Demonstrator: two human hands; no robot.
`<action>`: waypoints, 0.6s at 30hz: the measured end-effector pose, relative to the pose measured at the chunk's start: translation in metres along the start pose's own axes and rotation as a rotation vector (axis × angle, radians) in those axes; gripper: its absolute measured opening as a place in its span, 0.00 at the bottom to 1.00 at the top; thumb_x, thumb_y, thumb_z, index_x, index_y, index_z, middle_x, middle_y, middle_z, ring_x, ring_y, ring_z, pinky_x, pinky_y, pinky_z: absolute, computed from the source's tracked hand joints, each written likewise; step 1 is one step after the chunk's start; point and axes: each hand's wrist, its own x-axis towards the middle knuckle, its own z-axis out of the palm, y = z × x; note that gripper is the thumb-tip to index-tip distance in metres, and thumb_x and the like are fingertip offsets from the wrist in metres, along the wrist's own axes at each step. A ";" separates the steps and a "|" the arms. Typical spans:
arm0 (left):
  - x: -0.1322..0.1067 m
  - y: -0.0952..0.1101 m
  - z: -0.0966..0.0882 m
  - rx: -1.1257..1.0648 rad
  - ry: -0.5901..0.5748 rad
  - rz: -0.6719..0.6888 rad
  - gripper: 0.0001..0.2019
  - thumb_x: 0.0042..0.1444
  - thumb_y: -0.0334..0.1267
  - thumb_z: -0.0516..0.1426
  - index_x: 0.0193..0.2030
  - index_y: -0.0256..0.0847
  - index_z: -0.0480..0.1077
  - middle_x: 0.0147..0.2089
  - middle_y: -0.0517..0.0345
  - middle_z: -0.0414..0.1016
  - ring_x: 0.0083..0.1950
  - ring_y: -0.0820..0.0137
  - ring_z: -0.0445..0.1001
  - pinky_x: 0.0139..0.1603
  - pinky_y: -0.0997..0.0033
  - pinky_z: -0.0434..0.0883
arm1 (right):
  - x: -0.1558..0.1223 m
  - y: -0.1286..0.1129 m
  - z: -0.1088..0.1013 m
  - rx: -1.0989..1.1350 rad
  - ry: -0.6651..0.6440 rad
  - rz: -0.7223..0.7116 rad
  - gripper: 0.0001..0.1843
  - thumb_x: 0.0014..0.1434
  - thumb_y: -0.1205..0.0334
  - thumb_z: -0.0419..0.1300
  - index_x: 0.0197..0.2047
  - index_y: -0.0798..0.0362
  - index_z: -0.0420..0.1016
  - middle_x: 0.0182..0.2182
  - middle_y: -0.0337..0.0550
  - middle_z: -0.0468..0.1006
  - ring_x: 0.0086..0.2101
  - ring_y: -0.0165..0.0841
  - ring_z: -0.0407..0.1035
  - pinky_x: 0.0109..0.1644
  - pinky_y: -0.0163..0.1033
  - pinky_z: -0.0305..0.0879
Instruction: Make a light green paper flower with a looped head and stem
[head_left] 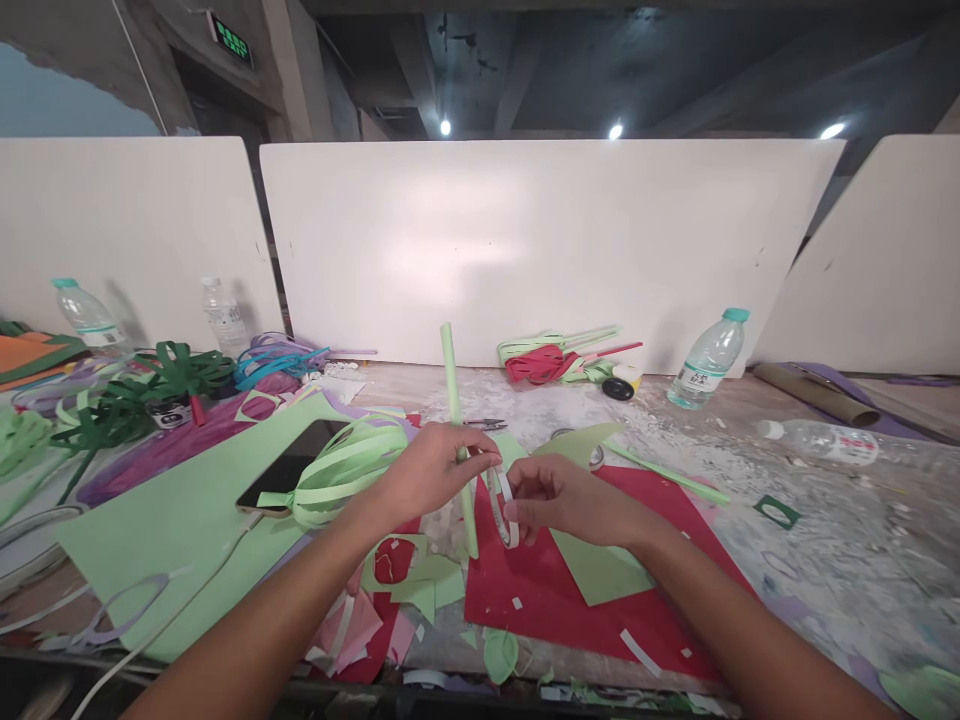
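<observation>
Tape roll (498,508) stands on edge just right of the tilted, near-upright green tube (451,375), clamped in your right hand's (559,500) fingers, while your left hand's (431,465) fingers appear closed on the tube, contact partly hidden.

The worktable (855,570) has a worn, white-blotched surface. Directly on it: a red paper sheet (555,610) at front centre; to the right, an upright teal-capped water bottle (703,366), a plastic bottle (832,442) on its side, and a dark-green paper square (766,503) with a cutout.
</observation>
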 end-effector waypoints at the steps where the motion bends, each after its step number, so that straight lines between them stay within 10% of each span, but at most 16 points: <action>1: 0.000 0.000 0.001 0.006 -0.004 -0.016 0.09 0.58 0.37 0.54 0.33 0.40 0.74 0.34 0.60 0.78 0.35 0.71 0.72 0.36 0.75 0.63 | 0.000 0.002 0.001 -0.004 -0.010 0.015 0.12 0.53 0.53 0.63 0.29 0.53 0.67 0.23 0.39 0.75 0.27 0.33 0.72 0.33 0.37 0.66; 18: 0.004 -0.001 -0.011 -0.364 0.170 -0.196 0.12 0.56 0.44 0.56 0.29 0.38 0.72 0.29 0.58 0.73 0.33 0.71 0.72 0.38 0.73 0.68 | -0.046 -0.010 0.044 -0.576 0.164 0.066 0.07 0.54 0.58 0.59 0.36 0.48 0.76 0.36 0.42 0.77 0.39 0.38 0.69 0.38 0.36 0.62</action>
